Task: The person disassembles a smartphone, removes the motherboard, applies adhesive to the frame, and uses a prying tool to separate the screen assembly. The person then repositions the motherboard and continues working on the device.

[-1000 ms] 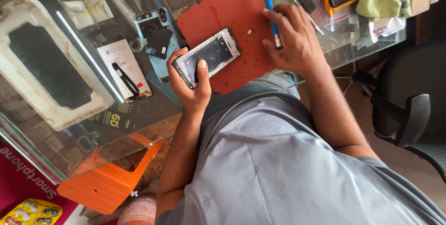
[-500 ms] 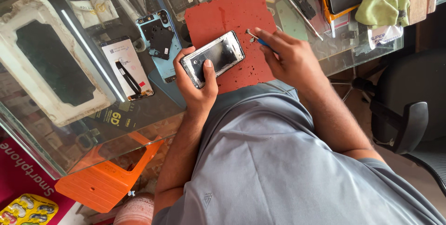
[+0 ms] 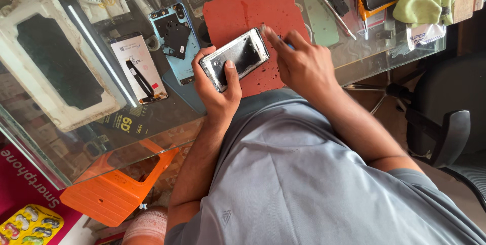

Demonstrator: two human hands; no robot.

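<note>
My left hand (image 3: 217, 85) grips a silver phone (image 3: 242, 55) with its back opened, holding it over the near edge of a red work mat (image 3: 243, 12). My right hand (image 3: 298, 63) is closed around a small blue-handled tool (image 3: 287, 44), mostly hidden in the fingers, its tip at the phone's right end. Both hands hover just above the glass table (image 3: 354, 60), in front of my grey shirt.
A blue phone frame (image 3: 172, 37), a white phone display (image 3: 139, 68) and a white foam tray (image 3: 45, 57) lie left of the mat. Metal tweezers (image 3: 329, 4), a green cloth (image 3: 425, 2) and small parts lie right. An orange stool (image 3: 116, 189) stands below; a black chair (image 3: 445, 123) at right.
My right hand has come from the far right of the mat, where it picked up the blue tool, back to the phone's right end. The left hand keeps holding the phone.
</note>
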